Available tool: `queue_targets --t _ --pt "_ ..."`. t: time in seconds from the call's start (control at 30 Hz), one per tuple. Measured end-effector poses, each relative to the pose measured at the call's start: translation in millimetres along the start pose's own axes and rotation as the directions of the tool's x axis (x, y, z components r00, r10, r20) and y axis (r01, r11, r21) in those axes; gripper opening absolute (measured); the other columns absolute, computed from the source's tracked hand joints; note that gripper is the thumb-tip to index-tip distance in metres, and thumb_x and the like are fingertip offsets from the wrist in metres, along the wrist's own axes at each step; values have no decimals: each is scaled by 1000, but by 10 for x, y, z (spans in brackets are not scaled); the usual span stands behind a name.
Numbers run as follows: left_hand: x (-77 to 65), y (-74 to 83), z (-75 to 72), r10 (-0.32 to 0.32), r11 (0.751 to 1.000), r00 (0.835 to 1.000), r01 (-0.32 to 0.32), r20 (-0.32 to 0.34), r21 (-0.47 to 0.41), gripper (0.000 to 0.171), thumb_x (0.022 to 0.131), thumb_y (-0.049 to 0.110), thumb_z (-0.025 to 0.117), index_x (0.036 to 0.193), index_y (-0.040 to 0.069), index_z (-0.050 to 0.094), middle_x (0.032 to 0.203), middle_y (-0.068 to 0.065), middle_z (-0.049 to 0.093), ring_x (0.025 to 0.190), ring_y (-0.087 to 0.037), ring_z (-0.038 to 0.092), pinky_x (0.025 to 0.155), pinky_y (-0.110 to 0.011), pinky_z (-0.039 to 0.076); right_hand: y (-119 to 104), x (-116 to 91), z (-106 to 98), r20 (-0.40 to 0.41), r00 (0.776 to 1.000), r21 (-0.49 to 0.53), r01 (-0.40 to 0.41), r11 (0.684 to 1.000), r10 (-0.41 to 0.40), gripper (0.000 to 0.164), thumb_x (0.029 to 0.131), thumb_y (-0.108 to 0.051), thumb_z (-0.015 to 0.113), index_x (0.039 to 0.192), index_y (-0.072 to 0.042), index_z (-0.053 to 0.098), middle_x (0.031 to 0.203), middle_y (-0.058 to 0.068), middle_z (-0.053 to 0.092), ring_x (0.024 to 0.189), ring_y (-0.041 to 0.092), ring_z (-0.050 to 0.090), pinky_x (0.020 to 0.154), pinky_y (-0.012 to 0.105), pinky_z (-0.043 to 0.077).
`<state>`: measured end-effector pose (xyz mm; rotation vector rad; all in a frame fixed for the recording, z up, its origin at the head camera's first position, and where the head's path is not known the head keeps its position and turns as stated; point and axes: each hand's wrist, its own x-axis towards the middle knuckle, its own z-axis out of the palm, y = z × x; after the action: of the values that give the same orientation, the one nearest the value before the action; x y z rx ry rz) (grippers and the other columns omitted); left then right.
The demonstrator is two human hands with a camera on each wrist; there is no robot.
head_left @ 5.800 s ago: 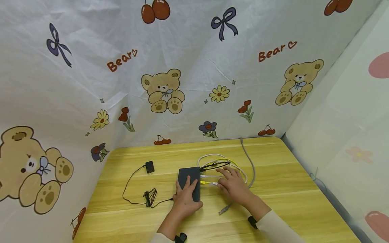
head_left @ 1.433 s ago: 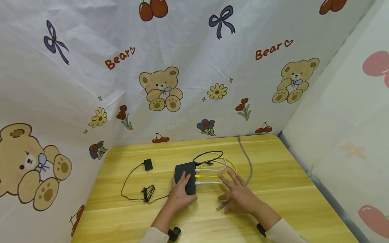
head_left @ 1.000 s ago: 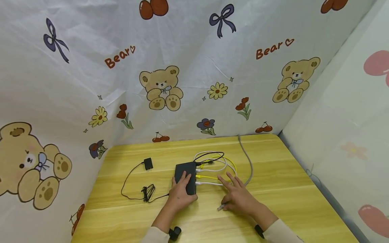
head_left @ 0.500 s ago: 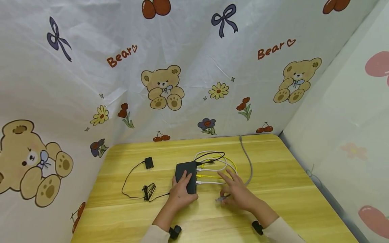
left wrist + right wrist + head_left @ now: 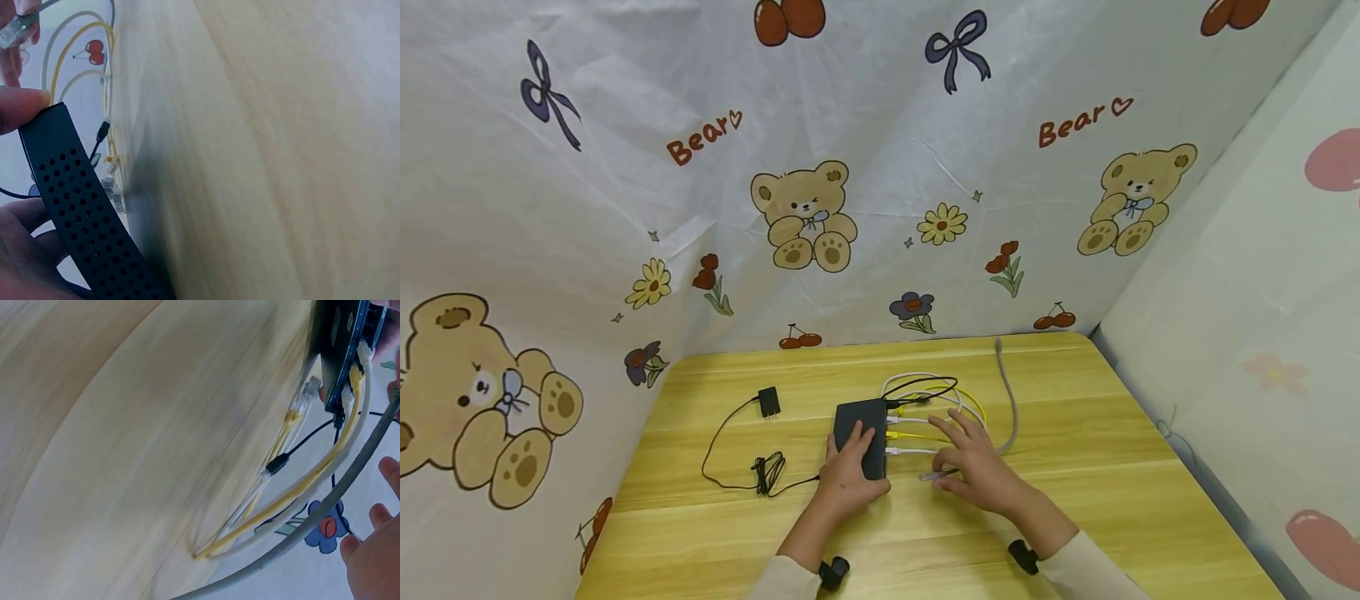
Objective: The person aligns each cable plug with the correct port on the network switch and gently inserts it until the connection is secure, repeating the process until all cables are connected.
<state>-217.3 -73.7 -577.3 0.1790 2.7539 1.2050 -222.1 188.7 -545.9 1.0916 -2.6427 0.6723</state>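
A black network switch (image 5: 860,412) with a perforated side (image 5: 81,206) lies on the table, and my left hand (image 5: 848,479) grips it, thumb on the near edge and fingers over the top. White and yellow network cables (image 5: 917,435) are plugged into its right side. To the right, my right hand (image 5: 981,473) pinches the grey network cable (image 5: 1011,408) just behind its clear plug (image 5: 929,477). That plug points left, a short way from the switch's near right corner. In the right wrist view, the row of ports (image 5: 369,325) shows with cables in several of them.
At left lies a black power adapter (image 5: 768,402), its thin cord (image 5: 767,473) bundled and running to the switch. Behind my right hand, white, yellow and black cables (image 5: 951,381) loop on the table. The grey cable's far end reaches the table's back edge. A patterned cloth (image 5: 880,125) hangs behind.
Earlier my right hand was at a white plug beside the switch; that cable now sits in it. My right hand has since picked up the grey cable's near end and brought it leftward, toward the switch.
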Motion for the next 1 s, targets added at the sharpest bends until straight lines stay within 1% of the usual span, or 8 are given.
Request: queue_targets --t 0.1,0.23,0.37,0.47,0.53,0.7,0.87,1.0 --pt "0 -6 2 1 1000 1000 -1 2 0 89 73 31 80 153 20 43 165 -3 23 147 -56 -1 96 -83 22 -28 45 41 7 1000 -8 -12 1000 12 23 72 -27 89 84 -25 69 155 12 42 144 49 27 103 76 25" --pt "-2 -15 1 0 1000 1000 0 11 -5 89 73 31 80 153 21 43 165 -2 23 147 -56 -1 97 -82 23 -83 122 80 2 1000 -49 -8 999 8 24 72 -31 89 82 -25 68 152 13 46 143 47 31 106 71 26" --pt "4 -20 -3 2 1000 1000 -2 18 2 90 74 32 80 154 20 41 166 -2 21 147 -56 -3 98 -82 22 -132 216 141 -17 1000 -137 -2 991 0 24 72 -35 89 80 -25 69 150 12 49 143 45 33 105 69 30" --pt "7 -20 -8 18 1000 1000 -18 17 11 91 74 31 81 154 17 41 165 -5 22 146 -58 -1 96 -82 23 -158 267 202 -19 1000 -205 9 979 -13 24 71 -38 88 79 -25 70 150 9 49 143 45 33 105 68 32" --pt "5 -16 -13 21 1000 1000 -22 20 13 91 74 30 81 154 15 41 165 -6 22 145 -59 0 96 -83 24 -176 291 233 -18 1000 -230 15 973 -20 24 71 -39 89 79 -25 71 150 8 49 143 43 33 104 67 33" --pt "5 -20 -19 18 1000 1000 -18 20 11 91 75 31 81 154 15 40 165 -7 22 146 -59 0 95 -82 25 -186 334 313 -25 999 -256 21 966 -28 25 70 -38 90 78 -26 70 148 8 50 143 40 33 104 65 33" --pt "6 -10 -14 17 1000 1000 -17 16 16 91 75 32 81 154 16 40 165 -6 22 146 -59 0 95 -82 25 -182 355 379 -30 999 -269 7 963 -15 25 69 -38 90 77 -26 69 148 8 51 142 41 34 103 66 32" --pt "9 -4 -8 10 1000 1000 -10 15 18 91 74 32 81 154 17 41 165 -5 22 145 -59 0 95 -82 24 -180 369 433 -19 1000 -273 -2 962 -4 21 71 -39 89 78 -26 73 148 6 51 143 41 33 102 65 33"
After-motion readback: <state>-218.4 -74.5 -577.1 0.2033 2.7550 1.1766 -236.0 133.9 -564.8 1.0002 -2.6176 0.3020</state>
